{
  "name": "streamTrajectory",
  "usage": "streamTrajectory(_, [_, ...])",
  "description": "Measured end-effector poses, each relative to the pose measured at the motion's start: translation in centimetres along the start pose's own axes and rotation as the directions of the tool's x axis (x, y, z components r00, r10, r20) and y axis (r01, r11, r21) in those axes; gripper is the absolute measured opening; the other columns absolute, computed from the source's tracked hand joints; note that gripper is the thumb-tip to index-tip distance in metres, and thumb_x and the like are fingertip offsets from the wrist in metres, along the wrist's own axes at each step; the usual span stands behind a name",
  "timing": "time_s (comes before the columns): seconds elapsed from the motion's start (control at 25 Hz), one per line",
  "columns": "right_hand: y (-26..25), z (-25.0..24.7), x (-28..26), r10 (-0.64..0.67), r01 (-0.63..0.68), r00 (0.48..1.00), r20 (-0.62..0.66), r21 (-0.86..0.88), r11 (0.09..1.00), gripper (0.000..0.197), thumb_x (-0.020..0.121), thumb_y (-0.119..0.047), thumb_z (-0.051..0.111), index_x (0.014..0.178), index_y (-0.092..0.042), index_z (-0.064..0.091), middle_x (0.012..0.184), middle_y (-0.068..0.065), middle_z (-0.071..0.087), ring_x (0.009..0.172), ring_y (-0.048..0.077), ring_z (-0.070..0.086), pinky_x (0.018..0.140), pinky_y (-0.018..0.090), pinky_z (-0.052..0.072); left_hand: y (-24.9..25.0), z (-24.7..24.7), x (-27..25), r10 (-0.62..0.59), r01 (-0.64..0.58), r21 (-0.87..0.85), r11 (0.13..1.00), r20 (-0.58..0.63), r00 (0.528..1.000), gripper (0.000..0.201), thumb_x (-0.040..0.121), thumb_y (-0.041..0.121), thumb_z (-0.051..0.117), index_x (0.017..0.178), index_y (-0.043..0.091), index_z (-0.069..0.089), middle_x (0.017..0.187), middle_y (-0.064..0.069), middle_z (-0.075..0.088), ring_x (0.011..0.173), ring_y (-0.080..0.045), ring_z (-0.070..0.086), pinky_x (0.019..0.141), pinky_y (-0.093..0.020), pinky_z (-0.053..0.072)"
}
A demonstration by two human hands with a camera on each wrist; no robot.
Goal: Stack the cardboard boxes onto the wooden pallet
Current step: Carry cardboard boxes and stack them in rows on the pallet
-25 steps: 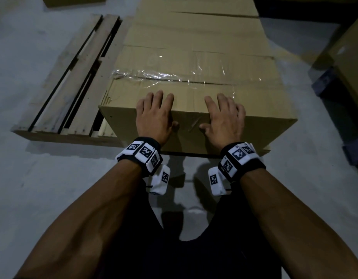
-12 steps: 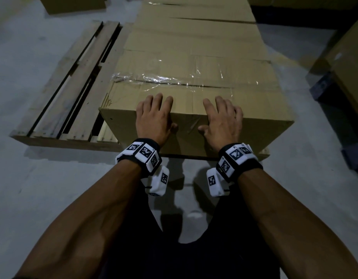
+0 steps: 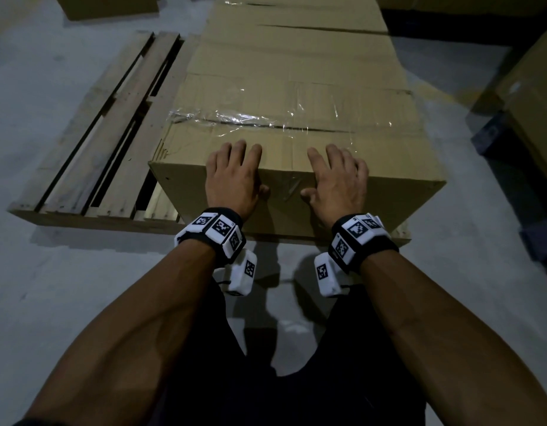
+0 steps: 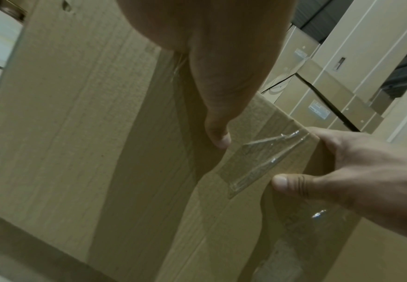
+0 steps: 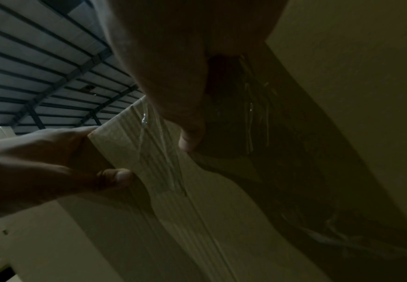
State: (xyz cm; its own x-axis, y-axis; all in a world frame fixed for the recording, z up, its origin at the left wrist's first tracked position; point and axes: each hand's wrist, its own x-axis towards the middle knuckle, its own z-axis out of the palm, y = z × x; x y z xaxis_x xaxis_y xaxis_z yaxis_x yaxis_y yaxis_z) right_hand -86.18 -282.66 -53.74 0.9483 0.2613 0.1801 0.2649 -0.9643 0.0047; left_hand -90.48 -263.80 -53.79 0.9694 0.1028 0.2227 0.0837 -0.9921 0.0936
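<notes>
A: Since both hands, left hand [image 3: 232, 179] and right hand [image 3: 338, 182], lie flat-fingered over the cardboard box [image 3: 296, 112] near edge, gripping nothing, is it seated?

B: Mostly. It's on the wooden pallet [image 3: 90, 167], right side. Shove unevenly and it'll probably skew off.

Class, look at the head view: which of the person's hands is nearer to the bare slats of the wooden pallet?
Left. The left hand rests on the cardboard box's near edge, on the side of the wooden pallet's bare slats. The right hand rests further along that edge, away from them.
</notes>
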Motion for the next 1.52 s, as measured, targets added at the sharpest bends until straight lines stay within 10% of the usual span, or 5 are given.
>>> streamTrajectory(1.52, [3.0,-0.5,0.5,0.030,-0.030,0.999,0.036,0.014,0.999,0.074,0.090,-0.046,0.065,0.152,-0.030,0.026,0.159,0.011,0.028,0.147,0.032,0.023,0.119,0.050,0.017,-0.2,0.1,1.2,0.019,-0.019,0.010,1.000,0.042,0.999,0.076,0.082,0.047,0.071,0.143,0.021,0.034,0.150,-0.013,0.033,0.139,-0.036,0.029,0.115,-0.050,0.022])
